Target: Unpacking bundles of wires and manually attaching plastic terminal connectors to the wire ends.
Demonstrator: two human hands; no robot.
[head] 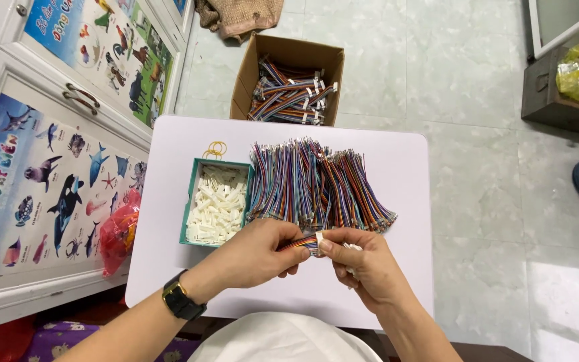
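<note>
Multicoloured ribbon wire [301, 243] sits pinched in the left hand [257, 253] fingers over the white worktop [403, 201], its tip meeting a white plastic connector [319, 236] gripped by the right hand [363, 263]. By my judgement, the wire pile [316, 181] and connector tray [217, 203] remain, while the cardboard box [289, 84] holds bundles.

Both hands are meeting low in the centre of the frame.

The left hand [259, 251] is reaching in from the lower left, forearm bare and a dark watch on the wrist, fingers curling closed toward its thumb. The right hand [363, 265] is coming up from the lower right, thumb and forefinger pinching shut, fingertips nearly touching the left hand's.
</note>
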